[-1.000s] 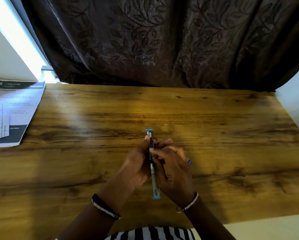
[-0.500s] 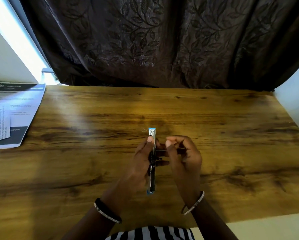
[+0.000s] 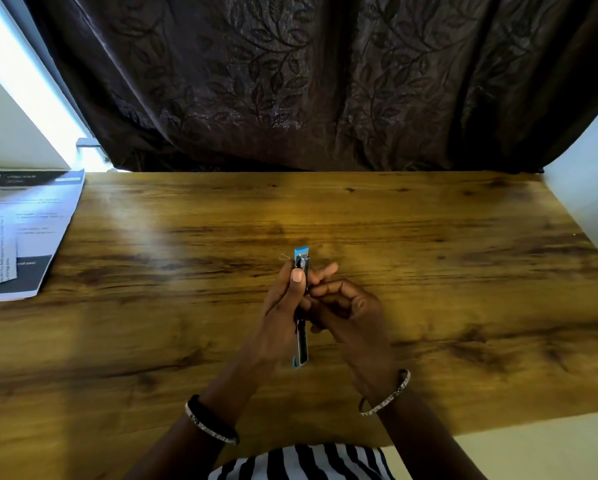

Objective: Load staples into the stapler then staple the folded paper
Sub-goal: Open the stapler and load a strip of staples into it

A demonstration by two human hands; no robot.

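Wooden table [image 3: 429,271]; papers [image 3: 23,230] far left; both hands [image 3: 280,313] hold stapler [image 3: 301,337].

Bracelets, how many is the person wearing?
3. Two sit together on the left wrist, a black band and a sparkly bangle just behind it. One sparkly bangle is on the right wrist. Nothing looks hidden.

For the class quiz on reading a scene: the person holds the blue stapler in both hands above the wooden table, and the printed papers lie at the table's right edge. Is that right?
Not quite. The head view shows the printed papers at the table's left edge, not the right. The rest stands: the left hand and right hand hold the blue stapler above the wooden table.
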